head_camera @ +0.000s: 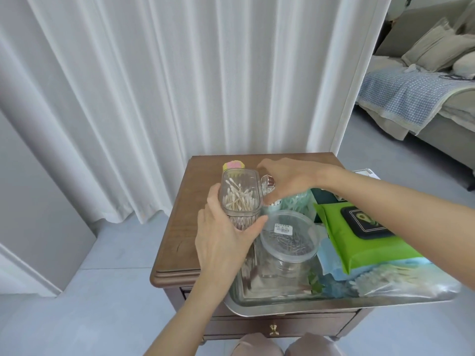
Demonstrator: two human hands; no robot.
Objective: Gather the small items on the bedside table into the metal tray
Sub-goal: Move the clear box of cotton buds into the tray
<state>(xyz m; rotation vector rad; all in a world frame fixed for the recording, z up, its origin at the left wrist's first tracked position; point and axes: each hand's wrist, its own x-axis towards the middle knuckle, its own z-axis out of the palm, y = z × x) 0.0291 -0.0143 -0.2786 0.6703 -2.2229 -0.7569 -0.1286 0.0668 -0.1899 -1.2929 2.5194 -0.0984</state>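
Note:
My left hand [226, 240] grips a clear plastic box of cotton swabs [240, 194], held upright above the left end of the metal tray [295, 305]. Over the back of the table, my right hand [288, 179] has its fingers curled around a small shiny item [268, 182]; what it is I cannot make out. In the tray lie a round clear tub of paper clips [289, 236], a green wet-wipes pack [365, 235], a bag of cotton swabs [401, 283] and a teal item [295, 202]. A pink and yellow item [232, 165] sits on the wooden table behind the box.
The brown bedside table [185, 227] has a drawer with a brass knob [273, 329]. White curtains [180, 86] hang close behind it. A sofa with a blue blanket [411, 98] stands at the right. My knees [259, 346] show at the bottom edge.

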